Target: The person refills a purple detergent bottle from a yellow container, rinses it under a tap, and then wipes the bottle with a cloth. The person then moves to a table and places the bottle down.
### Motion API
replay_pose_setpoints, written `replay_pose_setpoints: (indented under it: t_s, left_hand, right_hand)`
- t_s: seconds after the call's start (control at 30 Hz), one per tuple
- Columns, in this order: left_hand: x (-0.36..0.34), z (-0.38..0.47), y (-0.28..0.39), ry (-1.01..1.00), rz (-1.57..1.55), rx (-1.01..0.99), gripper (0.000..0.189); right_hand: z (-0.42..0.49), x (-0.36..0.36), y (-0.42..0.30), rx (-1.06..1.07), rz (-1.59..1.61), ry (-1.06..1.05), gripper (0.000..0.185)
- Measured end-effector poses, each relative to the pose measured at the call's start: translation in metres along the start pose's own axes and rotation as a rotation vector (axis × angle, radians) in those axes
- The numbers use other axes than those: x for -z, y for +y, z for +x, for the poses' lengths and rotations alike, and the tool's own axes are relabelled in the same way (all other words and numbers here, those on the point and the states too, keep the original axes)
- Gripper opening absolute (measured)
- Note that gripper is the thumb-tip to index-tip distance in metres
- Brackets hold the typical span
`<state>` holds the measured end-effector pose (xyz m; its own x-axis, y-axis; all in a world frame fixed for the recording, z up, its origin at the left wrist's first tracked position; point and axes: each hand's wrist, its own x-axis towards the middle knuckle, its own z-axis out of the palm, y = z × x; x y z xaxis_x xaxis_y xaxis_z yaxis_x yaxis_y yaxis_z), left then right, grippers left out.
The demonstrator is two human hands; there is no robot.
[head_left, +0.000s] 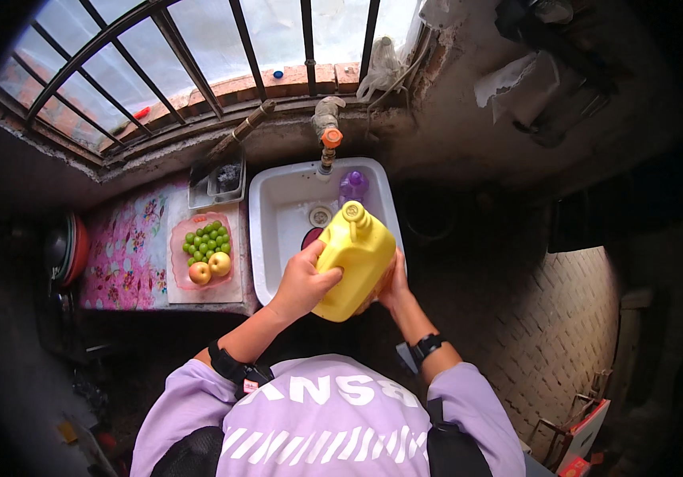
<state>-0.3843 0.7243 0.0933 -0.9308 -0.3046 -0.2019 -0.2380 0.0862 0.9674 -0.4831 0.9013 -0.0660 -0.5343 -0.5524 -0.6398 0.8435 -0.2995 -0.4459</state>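
Both my hands hold a yellow plastic jug [358, 262] over the front of a white sink [269, 238]. My left hand [302, 279] grips its left side, with the thumb on the side facing me. My right hand [396, 280] supports the right side, and most of its fingers are hidden behind the jug. The jug tilts, its yellow cap uppermost. In the sink stands a purple bottle [354, 186], right of the drain [320, 216]. A dark red round thing [312, 238] shows partly beside the jug; I cannot tell what it is.
A tap with an orange handle [332, 138] rises behind the sink. Left, a pink tray [183, 271] of green grapes [205, 241] and two apples [219, 264] lies on the counter with a flowered cover [126, 250]. A clear plastic container [199, 195] sits behind it. Window bars [246, 45] stand beyond.
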Motion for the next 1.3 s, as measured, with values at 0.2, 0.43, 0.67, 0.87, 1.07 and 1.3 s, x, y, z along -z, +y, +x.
replay_pose_setpoints:
  t_s: [0.2,0.43,0.67,0.87,1.07,1.3]
  left_hand:
    - [0.013,-0.002,-0.002,-0.020,-0.105,0.094,0.034]
    - [0.023,-0.001,0.004,-0.047,-0.097,0.119,0.022]
    - [0.058,0.014,-0.001,-0.029,-0.002,0.094,0.026]
    - [0.093,0.043,-0.010,-0.033,0.026,0.110,0.022]
    - [0.133,0.103,-0.036,0.098,0.222,-0.027,0.033]
    - [0.185,0.179,-0.045,0.124,0.239,-0.065,0.030]
  right_hand:
    - [-0.003,0.005,0.005,-0.050,-0.041,-0.044,0.076]
    - [-0.001,0.003,0.013,-0.113,-0.006,0.021,0.076]
    - [0.023,-0.004,0.027,-0.236,0.036,-0.075,0.086]
    - [0.022,-0.002,0.032,-0.334,-0.234,0.156,0.074]
    - [-0.021,0.049,0.036,-0.263,-0.228,0.185,0.037]
    - [-0.069,0.088,0.051,-0.165,-0.134,0.379,0.026]
